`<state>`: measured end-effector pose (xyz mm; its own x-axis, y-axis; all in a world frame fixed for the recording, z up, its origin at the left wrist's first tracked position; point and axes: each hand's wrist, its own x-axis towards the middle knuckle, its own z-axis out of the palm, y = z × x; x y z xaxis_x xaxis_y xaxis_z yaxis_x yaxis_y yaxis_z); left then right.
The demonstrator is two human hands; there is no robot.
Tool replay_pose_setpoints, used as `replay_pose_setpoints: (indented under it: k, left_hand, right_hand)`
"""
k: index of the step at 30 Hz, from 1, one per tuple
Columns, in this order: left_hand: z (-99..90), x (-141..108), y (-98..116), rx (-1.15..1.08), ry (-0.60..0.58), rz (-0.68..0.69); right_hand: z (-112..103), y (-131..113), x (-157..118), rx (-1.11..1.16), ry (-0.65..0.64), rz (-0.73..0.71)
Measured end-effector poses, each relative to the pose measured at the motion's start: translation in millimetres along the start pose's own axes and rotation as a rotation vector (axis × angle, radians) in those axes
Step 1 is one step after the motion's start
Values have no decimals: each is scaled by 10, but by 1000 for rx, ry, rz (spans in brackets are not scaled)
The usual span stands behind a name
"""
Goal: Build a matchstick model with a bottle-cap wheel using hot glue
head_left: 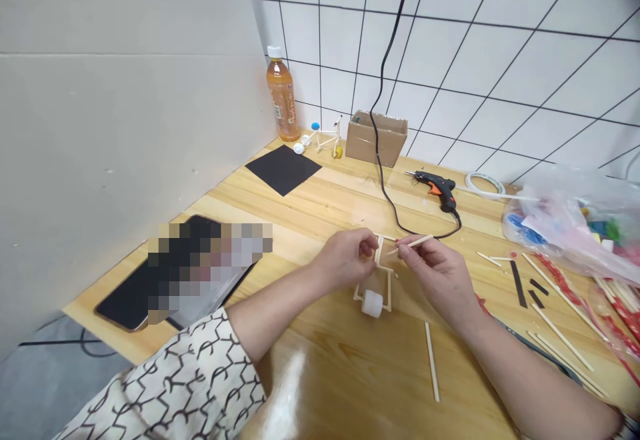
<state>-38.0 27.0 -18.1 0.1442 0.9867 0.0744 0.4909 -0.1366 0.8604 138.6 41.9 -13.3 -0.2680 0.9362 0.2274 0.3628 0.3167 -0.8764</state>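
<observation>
Head view, left to right: we are listing a left hand (345, 260) curled nearly shut, gripping a small stick frame (389, 287) above its white wheel (373, 303), mid-way across the wooden table (330, 193); a right hand (440, 273) pinching a loose wooden stick (415, 242), its tip just beside the frame; a glue gun (435, 188) lying beyond. We are flagging one risk: uneven finger pressure could snap the thin sticks or spring a joint.
</observation>
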Motion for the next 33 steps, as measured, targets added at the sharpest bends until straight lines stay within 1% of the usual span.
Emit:
replay_pose_setpoints:
  k: [2, 4, 7, 12, 15, 18, 20, 21, 23, 24, 25, 26, 29, 31, 33]
  left_hand:
    - [-54, -7, 38, -45, 41, 15]
    - [-97, -22, 84, -97, 58, 46]
    - [-119, -57, 148, -142, 50, 120]
    - [-82, -124, 224, -126, 49, 274]
    - [-103, -153, 275, -118, 63, 316]
    - [-189, -185, 325, -87, 70, 271]
    - [-263, -224, 334, -103, 68, 176]
    - [-298, -251, 327, -125, 39, 108]
    - [-355, -322, 295, -148, -62, -9]
    - [-375, -363, 272, -139, -120, -41]
    - [-387, -406, 247, -121, -148, -44]
    - [-393, -447, 223, -91, -153, -25]
    - [-382, -538, 166, 28, -106, 94]
    - [-362, -562, 143, 107, -98, 181]
    - [-343, -565, 128, 171, -110, 255]
  right_hand:
    - [-10, -9, -6, -4, -2, -16]
    - [-13, -44, -14, -41, 6, -56]
    - [-8, -133, -39, -127, 18, -162]
    - [16, -273, -96, -196, 31, -337]
    - [-2, -334, -111, -269, 53, -446]
    - [-88, -378, -137, -430, 21, -586]
    - [-178, -373, -189, -565, -45, -652]
    - [-225, -353, -230, -636, -84, -675]
    - [-313, -274, -335, -780, -162, -693]
    - [-350, -217, -395, -852, -187, -698]
    - [-382, -154, -454, -917, -200, -699]
    - [-407, -88, -509, -963, -204, -695]
    - [-451, 79, -627, -1038, -218, -631]
    - [-462, 146, -660, -1077, -240, -569]
    - [-464, 185, -666, -1111, -255, -538]
